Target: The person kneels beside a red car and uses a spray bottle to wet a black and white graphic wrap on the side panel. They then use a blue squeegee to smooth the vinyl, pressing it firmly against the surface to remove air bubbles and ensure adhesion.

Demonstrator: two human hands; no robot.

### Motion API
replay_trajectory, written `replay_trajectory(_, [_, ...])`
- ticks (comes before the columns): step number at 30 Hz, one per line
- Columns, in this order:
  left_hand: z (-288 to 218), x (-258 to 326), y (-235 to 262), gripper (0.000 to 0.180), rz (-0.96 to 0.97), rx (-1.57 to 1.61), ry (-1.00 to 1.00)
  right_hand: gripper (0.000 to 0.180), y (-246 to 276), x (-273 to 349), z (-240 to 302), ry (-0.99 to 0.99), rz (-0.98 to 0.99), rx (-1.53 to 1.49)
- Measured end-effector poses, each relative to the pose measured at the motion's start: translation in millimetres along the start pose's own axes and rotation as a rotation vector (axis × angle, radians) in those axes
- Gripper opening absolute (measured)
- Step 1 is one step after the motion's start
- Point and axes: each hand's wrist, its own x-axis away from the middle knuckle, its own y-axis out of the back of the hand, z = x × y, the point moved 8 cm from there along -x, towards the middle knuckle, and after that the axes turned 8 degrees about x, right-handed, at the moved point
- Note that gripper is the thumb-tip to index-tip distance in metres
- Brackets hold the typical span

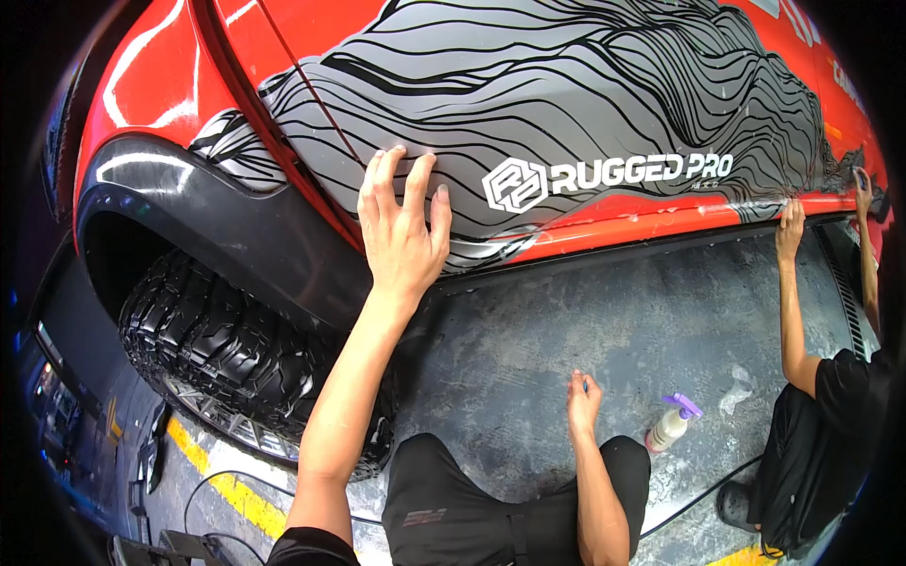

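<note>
My left hand [404, 231] rests with its fingers spread on the lower part of a red car door, over a grey decal [453, 90] with black wavy lines. White lettering [642, 170] and a hexagonal emblem are on the decal to the right of these fingers. Above my right knee, away from the car, my right hand [583, 404] is closed round a small blue thing [586, 385]. Only a bit of it shows between thumb and fingers, so its kind stays hidden.
A knobby black tyre [222, 330] sits under a dark wheel-arch trim [198, 203] at left. A spray bottle with a purple head [670, 424] and a crumpled clear piece [736, 390] are on the grey floor. At right, a co-worker in black [812, 434] has both hands at the car's lower edge.
</note>
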Motion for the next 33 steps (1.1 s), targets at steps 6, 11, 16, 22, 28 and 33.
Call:
replay_trajectory(6, [-2.7,0.1,-0.4,0.046,-0.006,-0.002,-0.002,0.041,5.1,-2.9,-3.7,0.022,-0.023,0.009])
replay_trajectory(11, [-3.6,-1.4,-0.6,0.045,-0.004,-0.009,-0.012,0.042,7.2,-4.9,-6.7,0.019,-0.023,0.035])
replay_trajectory(16, [-1.5,0.4,1.8,0.046,-0.004,-0.012,-0.023,0.042,2.7,-0.6,-2.2,-0.001,-0.005,0.012])
replay_trajectory(22, [4.1,-5.0,1.9,0.065,-0.039,0.063,0.036,0.043,0.7,-5.3,-8.7,-0.002,-0.01,0.038])
replay_trajectory(28, [0.0,-41.4,-41.0,0.082,-0.003,-0.042,0.021,0.044,-13.6,-1.8,-19.6,0.036,0.011,0.118])
replay_trajectory(33, [-58.2,-25.6,-94.3,0.075,0.318,-0.199,-0.575,0.039,-7.0,-9.3,-29.4,0.078,-0.01,0.209])
